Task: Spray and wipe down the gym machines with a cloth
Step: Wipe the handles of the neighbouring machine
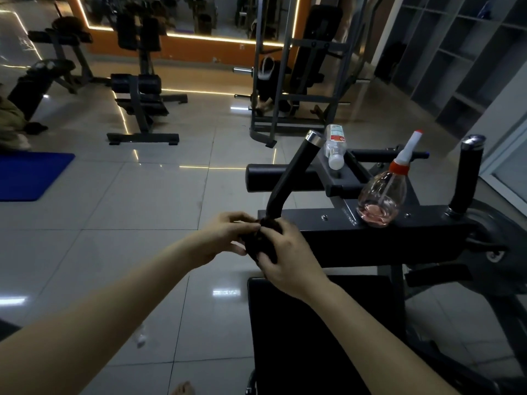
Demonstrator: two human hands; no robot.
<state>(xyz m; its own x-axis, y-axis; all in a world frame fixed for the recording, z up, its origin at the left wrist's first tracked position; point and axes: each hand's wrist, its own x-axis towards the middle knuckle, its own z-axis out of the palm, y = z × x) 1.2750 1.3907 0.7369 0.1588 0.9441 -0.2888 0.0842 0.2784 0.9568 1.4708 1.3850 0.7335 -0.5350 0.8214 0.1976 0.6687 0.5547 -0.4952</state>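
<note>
Dark cloth (261, 242) is bunching in your left hand (224, 238) and right hand (288, 260), both pinching it; likely wiping the handle (291, 178) at twelve o'clock next.

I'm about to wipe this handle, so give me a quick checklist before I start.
1. Grip on the cloth: ok, left hand and right hand both hold it.
2. The cloth at the base of the handle: ok.
3. The spray bottle standing on the frame, close by: ok.
4. Liquid left in it: ok, a little pink at the bottom.
5. Handle already sprayed: cannot tell.
</note>
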